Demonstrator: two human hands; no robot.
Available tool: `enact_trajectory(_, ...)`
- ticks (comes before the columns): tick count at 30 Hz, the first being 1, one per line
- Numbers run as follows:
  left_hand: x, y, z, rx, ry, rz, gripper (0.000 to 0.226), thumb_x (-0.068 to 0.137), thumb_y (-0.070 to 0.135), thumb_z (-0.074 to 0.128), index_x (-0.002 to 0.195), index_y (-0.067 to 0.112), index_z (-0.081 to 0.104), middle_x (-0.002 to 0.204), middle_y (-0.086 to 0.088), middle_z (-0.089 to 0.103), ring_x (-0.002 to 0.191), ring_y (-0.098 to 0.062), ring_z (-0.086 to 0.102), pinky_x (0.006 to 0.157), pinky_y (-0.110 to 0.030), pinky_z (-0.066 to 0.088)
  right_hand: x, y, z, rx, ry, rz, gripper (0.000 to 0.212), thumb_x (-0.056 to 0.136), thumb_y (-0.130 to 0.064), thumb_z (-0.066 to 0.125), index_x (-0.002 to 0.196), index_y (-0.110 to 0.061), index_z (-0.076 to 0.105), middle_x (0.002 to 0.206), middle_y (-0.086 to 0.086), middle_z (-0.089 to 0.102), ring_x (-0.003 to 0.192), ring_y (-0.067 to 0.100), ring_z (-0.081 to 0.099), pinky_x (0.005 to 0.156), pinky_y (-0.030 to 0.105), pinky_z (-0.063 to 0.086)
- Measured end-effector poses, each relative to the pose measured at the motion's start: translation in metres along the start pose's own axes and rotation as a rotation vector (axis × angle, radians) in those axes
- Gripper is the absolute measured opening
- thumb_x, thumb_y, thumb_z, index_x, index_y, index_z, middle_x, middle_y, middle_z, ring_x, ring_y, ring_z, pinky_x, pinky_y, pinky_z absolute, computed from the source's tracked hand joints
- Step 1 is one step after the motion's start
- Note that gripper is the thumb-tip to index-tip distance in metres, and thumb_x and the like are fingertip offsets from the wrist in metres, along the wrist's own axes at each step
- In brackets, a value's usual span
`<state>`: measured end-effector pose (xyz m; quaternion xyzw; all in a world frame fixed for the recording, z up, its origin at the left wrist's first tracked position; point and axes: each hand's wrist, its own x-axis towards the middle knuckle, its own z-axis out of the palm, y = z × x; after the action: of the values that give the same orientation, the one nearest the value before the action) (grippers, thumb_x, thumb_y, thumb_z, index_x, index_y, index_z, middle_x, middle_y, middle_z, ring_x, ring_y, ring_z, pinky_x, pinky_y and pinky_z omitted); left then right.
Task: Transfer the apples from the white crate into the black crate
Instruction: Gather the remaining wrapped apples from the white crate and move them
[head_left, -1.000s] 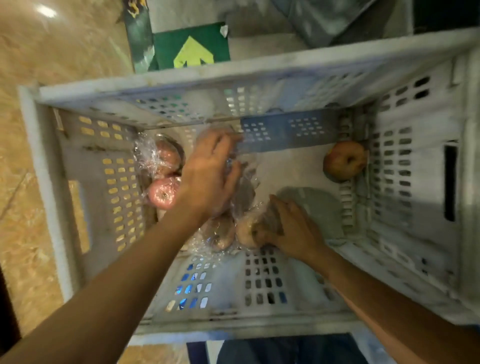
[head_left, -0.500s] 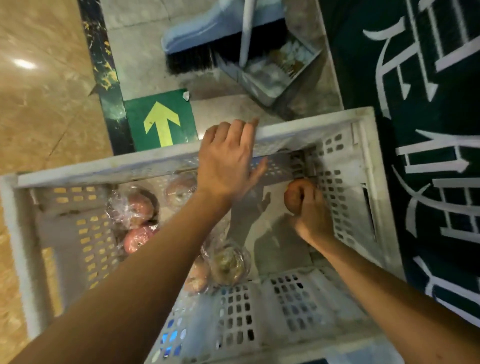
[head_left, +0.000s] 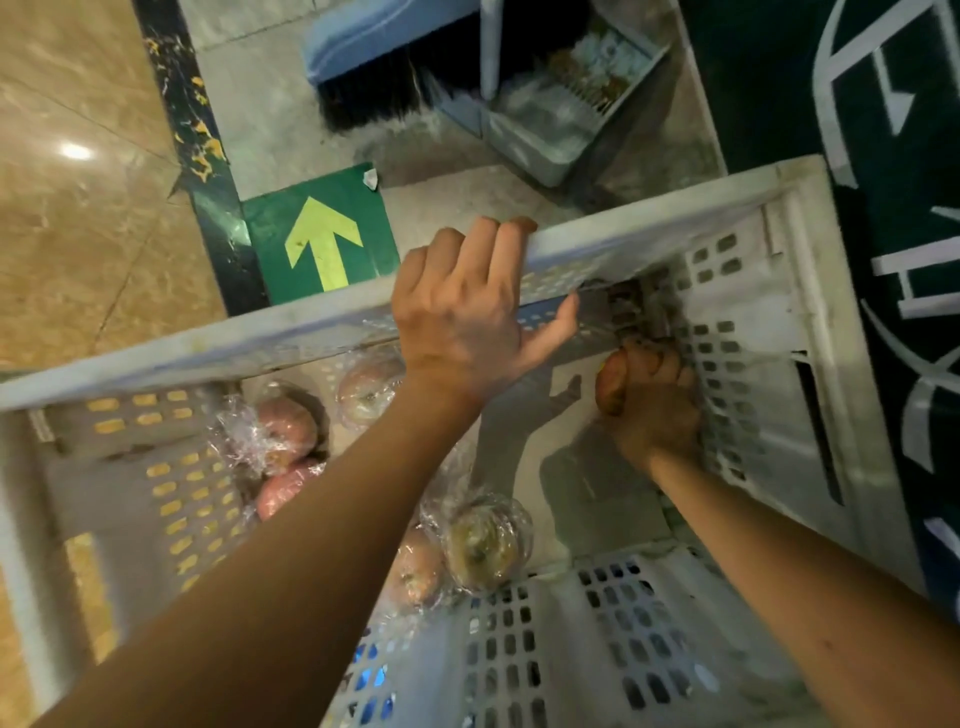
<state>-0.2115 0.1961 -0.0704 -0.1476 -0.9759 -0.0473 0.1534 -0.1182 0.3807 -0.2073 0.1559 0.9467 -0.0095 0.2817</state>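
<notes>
The left hand (head_left: 462, 317) lies with its fingers (head_left: 485, 249) nearly straight across the far rim of the white crate (head_left: 675, 218), thumb spread inside and holding nothing. The right hand (head_left: 654, 400) reaches into the crate's far right corner, its fingers curled around a bare apple (head_left: 610, 384). Nearer than both hands, wrapped apples (head_left: 483, 545) lie on the crate floor, more of them (head_left: 285, 426) under the left forearm. Beyond the left fingertips lies a green arrow sign (head_left: 322, 239).
</notes>
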Motion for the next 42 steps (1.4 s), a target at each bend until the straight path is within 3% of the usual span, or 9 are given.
enact_trajectory(6, 0.002, 0.0, -0.003, -0.001, -0.026, 0.0, 0.051, 0.078, 0.06, 0.047, 0.088, 0.014, 0.067, 0.072, -0.005, 0.058, 0.062, -0.023, 0.052, 0.059, -0.03, 0.025, -0.022, 0.004, -0.025, 0.466, -0.04, 0.113, 0.079, 0.067, -0.031, 0.077, 0.136, -0.024, 0.04, 0.135, 0.018, 0.037, 0.12, 0.039, 0.043, 0.097, 0.041, 0.041)
enact_trajectory(12, -0.002, 0.005, -0.017, 0.018, -0.198, -0.054, 0.059, 0.078, 0.064, 0.043, 0.103, 0.013, 0.059, 0.085, -0.007, 0.057, 0.073, -0.025, 0.052, 0.067, -0.033, 0.033, -0.071, 0.011, -0.06, 0.831, 0.069, 0.222, 0.085, 0.056, -0.025, 0.086, 0.131, -0.028, 0.046, 0.135, 0.01, 0.043, 0.123, 0.032, 0.041, 0.097, 0.039, 0.04)
enact_trajectory(15, -0.003, 0.011, -0.039, -0.021, -0.43, -0.078, 0.073, 0.079, 0.064, 0.044, 0.129, 0.012, 0.045, 0.112, -0.01, 0.054, 0.101, -0.029, 0.051, 0.093, -0.038, 0.032, -0.096, 0.023, -0.084, 0.87, 0.084, 0.209, 0.085, 0.052, -0.026, 0.087, 0.128, -0.029, 0.049, 0.129, 0.008, 0.05, 0.115, 0.029, 0.05, 0.09, 0.036, 0.044)
enact_trajectory(17, -0.007, 0.015, -0.057, -0.082, -0.577, -0.142, 0.084, 0.083, 0.063, 0.043, 0.147, 0.013, 0.021, 0.144, -0.012, 0.036, 0.134, -0.029, 0.031, 0.115, -0.044, 0.013, -0.115, 0.031, -0.103, 0.906, 0.064, 0.181, 0.088, 0.046, -0.036, 0.085, 0.127, -0.034, 0.048, 0.124, 0.005, 0.053, 0.11, 0.027, 0.054, 0.089, 0.04, 0.048)
enact_trajectory(19, -0.019, 0.02, -0.082, -0.19, -0.643, -0.25, 0.085, 0.086, 0.058, 0.044, 0.151, 0.015, 0.008, 0.158, -0.008, 0.011, 0.147, -0.026, 0.005, 0.117, -0.044, -0.003, -0.134, 0.036, -0.124, 0.934, 0.025, 0.143, 0.089, 0.043, -0.044, 0.081, 0.125, -0.04, 0.046, 0.123, 0.001, 0.054, 0.109, 0.024, 0.055, 0.091, 0.045, 0.048)
enact_trajectory(21, -0.035, 0.025, -0.112, -0.3, -0.675, -0.313, 0.082, 0.088, 0.053, 0.046, 0.151, 0.016, 0.008, 0.16, -0.006, 0.006, 0.147, -0.024, 0.002, 0.117, -0.043, -0.004, -0.154, 0.039, -0.145, 0.96, 0.008, 0.099, 0.087, 0.043, -0.048, 0.079, 0.123, -0.044, 0.044, 0.124, -0.001, 0.053, 0.111, 0.021, 0.054, 0.092, 0.044, 0.048)
enact_trajectory(26, -0.061, 0.028, -0.187, -0.538, -0.745, -0.533, 0.072, 0.091, 0.043, 0.051, 0.15, 0.019, 0.016, 0.154, -0.007, 0.028, 0.138, -0.026, 0.032, 0.11, -0.039, 0.027, -0.194, 0.034, -0.191, 0.979, 0.002, -0.021, 0.079, 0.046, -0.043, 0.08, 0.113, -0.057, 0.04, 0.122, -0.005, 0.049, 0.108, 0.015, 0.052, 0.092, 0.044, 0.048)
enact_trajectory(33, -0.088, 0.018, -0.25, -0.577, -0.826, -0.598, 0.075, 0.079, 0.058, 0.037, 0.143, 0.019, 0.032, 0.139, -0.012, 0.049, 0.121, -0.031, 0.052, 0.094, -0.041, 0.045, -0.235, 0.019, -0.241, 1.045, -0.018, -0.129, 0.083, 0.044, -0.049, 0.078, 0.12, -0.042, 0.044, 0.126, -0.004, 0.05, 0.108, 0.022, 0.055, 0.086, 0.048, 0.052)
enact_trajectory(42, -0.136, 0.031, -0.307, -0.544, -0.906, -0.722, 0.064, 0.087, 0.051, 0.045, 0.14, 0.016, 0.036, 0.131, -0.013, 0.057, 0.114, -0.032, 0.056, 0.09, -0.041, 0.047, -0.284, 0.019, -0.282, 1.087, -0.005, -0.235, 0.082, 0.046, -0.037, 0.081, 0.117, -0.043, 0.04, 0.118, -0.028, 0.043, 0.11, 0.016, 0.055, 0.088, 0.045, 0.053)
